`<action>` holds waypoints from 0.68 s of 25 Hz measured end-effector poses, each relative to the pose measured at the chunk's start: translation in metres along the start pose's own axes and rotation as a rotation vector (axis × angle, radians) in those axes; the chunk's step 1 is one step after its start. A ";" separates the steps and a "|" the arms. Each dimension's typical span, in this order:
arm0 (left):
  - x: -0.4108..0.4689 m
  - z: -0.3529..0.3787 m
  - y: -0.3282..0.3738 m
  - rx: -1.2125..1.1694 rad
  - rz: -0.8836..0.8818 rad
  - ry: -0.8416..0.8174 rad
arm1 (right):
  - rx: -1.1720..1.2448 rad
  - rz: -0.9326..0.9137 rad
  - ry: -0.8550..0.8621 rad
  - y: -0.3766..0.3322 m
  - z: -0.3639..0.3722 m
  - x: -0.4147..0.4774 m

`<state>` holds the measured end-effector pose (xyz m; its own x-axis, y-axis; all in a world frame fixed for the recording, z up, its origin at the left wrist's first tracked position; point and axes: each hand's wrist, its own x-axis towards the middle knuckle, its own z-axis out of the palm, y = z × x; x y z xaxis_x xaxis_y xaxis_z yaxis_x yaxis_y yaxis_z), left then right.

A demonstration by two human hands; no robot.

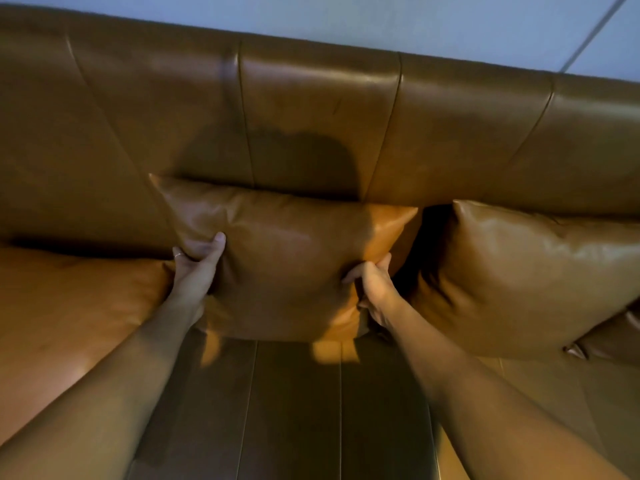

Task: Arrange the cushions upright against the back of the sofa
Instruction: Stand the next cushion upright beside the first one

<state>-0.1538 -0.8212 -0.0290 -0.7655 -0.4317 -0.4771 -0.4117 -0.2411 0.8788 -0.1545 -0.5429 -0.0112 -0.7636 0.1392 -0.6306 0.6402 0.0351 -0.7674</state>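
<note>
Here the middle cushion stands upright on the seat of the tan leather sofa, with its broad face turned toward the camera and its top edge leaning on the sofa back. Its long axis runs left to right, along the backrest. The lower edge of it is in shadow and partly covered by the wrists, so where it meets the seat is hard to see.

The cushion sits between the two hands. The left hand grips its left side, thumb on the front and the other fingers hidden behind the edge. The right hand pinches the right side low down, fingers closed on the leather.

Just to the right, a second cushion also stands against the back, cut off by the frame edge. Below it a small piece of another cushion shows, but its position cannot be told. A pale wall is above the sofa.
</note>
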 end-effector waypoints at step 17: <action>-0.135 -0.098 0.026 0.361 0.003 0.178 | -0.611 -0.196 -0.022 0.012 0.067 -0.128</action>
<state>-0.0124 -0.8545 0.0572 -0.6824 -0.5838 -0.4400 -0.5809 0.0676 0.8112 -0.0544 -0.6266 0.0529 -0.8686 0.0527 -0.4927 0.4165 0.6163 -0.6684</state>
